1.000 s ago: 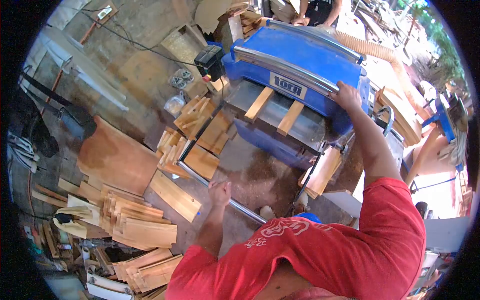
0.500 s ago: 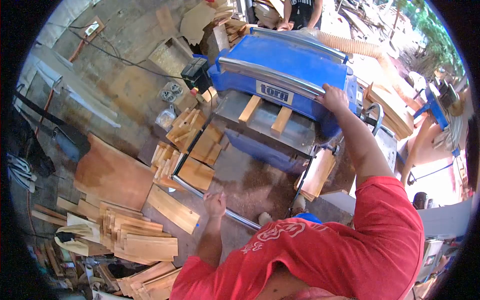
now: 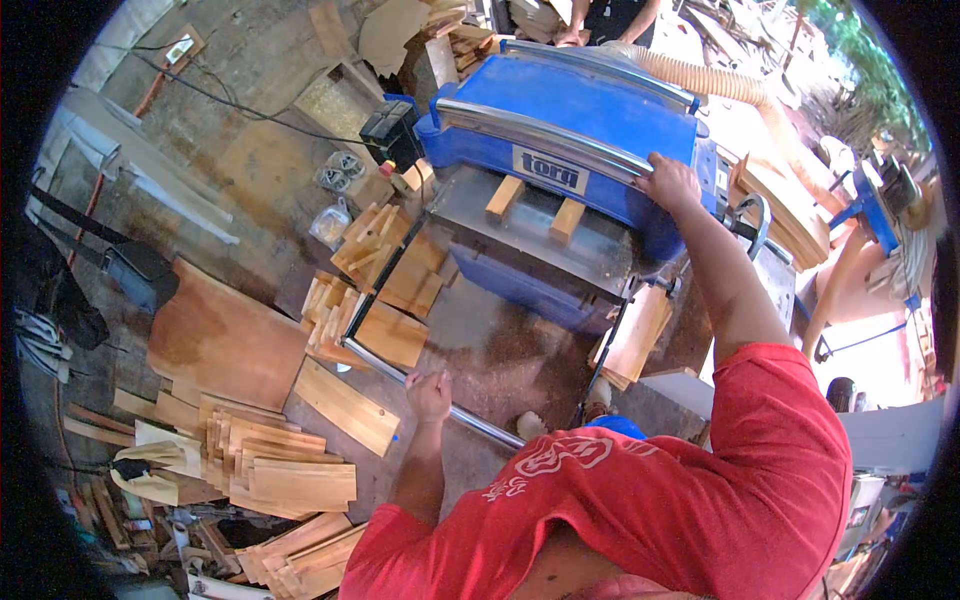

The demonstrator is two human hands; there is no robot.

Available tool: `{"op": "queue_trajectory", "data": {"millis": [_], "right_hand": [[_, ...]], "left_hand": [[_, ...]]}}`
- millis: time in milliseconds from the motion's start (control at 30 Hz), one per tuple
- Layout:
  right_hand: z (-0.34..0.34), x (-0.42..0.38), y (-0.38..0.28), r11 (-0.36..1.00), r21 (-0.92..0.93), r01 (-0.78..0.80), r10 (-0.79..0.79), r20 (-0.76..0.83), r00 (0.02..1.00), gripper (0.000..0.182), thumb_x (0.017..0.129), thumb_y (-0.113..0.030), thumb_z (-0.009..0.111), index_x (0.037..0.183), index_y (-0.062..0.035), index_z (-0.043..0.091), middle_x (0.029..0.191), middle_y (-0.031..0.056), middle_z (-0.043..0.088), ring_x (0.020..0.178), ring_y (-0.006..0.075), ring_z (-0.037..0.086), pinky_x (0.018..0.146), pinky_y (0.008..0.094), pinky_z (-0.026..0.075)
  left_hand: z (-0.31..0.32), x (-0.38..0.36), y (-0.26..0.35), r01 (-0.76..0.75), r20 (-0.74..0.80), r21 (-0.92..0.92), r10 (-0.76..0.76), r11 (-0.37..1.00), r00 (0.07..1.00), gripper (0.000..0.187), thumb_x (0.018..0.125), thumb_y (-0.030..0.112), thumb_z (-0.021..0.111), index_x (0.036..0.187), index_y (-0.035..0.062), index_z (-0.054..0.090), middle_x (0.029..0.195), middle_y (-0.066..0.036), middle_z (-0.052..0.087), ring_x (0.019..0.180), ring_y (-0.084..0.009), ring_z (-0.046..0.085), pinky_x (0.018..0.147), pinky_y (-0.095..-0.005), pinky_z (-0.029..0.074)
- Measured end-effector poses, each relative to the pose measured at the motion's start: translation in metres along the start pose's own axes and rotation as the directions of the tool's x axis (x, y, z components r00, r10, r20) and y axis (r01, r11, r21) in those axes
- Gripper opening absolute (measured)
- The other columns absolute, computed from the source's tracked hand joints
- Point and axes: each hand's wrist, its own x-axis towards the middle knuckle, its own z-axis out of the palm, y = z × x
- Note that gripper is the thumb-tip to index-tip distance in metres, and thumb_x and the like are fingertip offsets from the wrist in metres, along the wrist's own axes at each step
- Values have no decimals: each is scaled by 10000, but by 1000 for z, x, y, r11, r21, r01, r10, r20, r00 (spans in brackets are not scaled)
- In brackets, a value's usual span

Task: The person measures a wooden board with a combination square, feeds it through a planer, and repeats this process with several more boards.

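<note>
A brown sheet (image 3: 228, 338) lies on the floor (image 3: 262, 52); green foliage (image 3: 885, 85) shows upper right.

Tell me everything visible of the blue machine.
The blue machine stands ahead, its top edged front and back by two shiny, metal-looking rollers. A pale label on its front reads "torq". Below, two wooden strips lie on the grey bed, far ends hidden. A frame with a shiny bar extends nearer. The right hand rests at the front roller's end. Whether it is running is unclear.
</note>
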Motion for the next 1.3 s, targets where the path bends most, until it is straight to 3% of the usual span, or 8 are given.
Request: {"op": "queue_trajectory", "data": {"millis": [367,967,1100,1133,1200,1233,1267,1300], "right_hand": [[-10,-3,-6,997,-27,-68,69,30,997,435,831,-425,686,1131,-122,601,1028,157,683,1012,336,647,845,459,513],[4,-1,8,998,48,43,-43,-3,999,412,815,-395,693,1075,-88,603,1003,131,679,1006,317,641,838,444,512],[3,-3,13,991,100,90,-89,-13,996,441,817,-393,690,1111,-82,581,1027,121,670,1029,299,631,859,427,516],[2,-2,14,986,151,71,-76,29,997,435,828,-378,670,1139,-88,580,1109,119,648,1088,291,607,926,416,486],[11,-8,20,980,68,184,-173,-149,974,564,809,-366,657,1296,-113,527,1378,118,487,1296,272,440,1075,434,334],[9,-21,24,965,45,258,-231,-319,919,606,806,-383,648,1328,-108,509,1405,136,452,1324,294,398,1092,460,297],[19,-32,23,949,90,303,-222,-495,840,606,800,-372,654,1327,-107,515,1404,155,439,1332,330,380,1093,490,294],[22,-54,20,903,249,351,-186,-509,840,603,800,-347,667,1327,-97,513,1411,175,422,1333,359,372,1100,510,287]], "left_hand": [[9,-6,-13,51,74,34,-53,998,996,226,822,248,575,703,75,659,668,-155,629,681,-339,586,922,-431,403],[11,-4,-11,-4,57,101,-1,995,998,249,842,267,570,698,90,670,650,-135,635,704,-317,614,882,-428,414],[11,5,5,104,294,267,-184,958,938,240,846,272,569,797,74,695,738,-144,670,767,-318,618,882,-436,418],[23,6,1,45,358,316,-163,948,920,264,870,291,557,878,63,690,822,-145,682,803,-304,621,863,-420,430],[51,-3,15,-63,464,352,-115,934,878,301,894,310,545,960,52,684,907,-147,694,840,-289,625,843,-404,443],[70,-8,34,125,488,17,-118,992,865,322,919,325,529,1012,48,665,950,-136,682,863,-270,617,831,-386,451],[87,-14,55,320,518,-305,-125,897,846,346,944,340,513,1063,44,646,994,-126,669,886,-251,610,818,-368,460],[94,-19,88,313,545,-295,-110,903,831,346,944,340,513,1063,44,646,994,-126,669,886,-251,610,818,-368,460]]}}
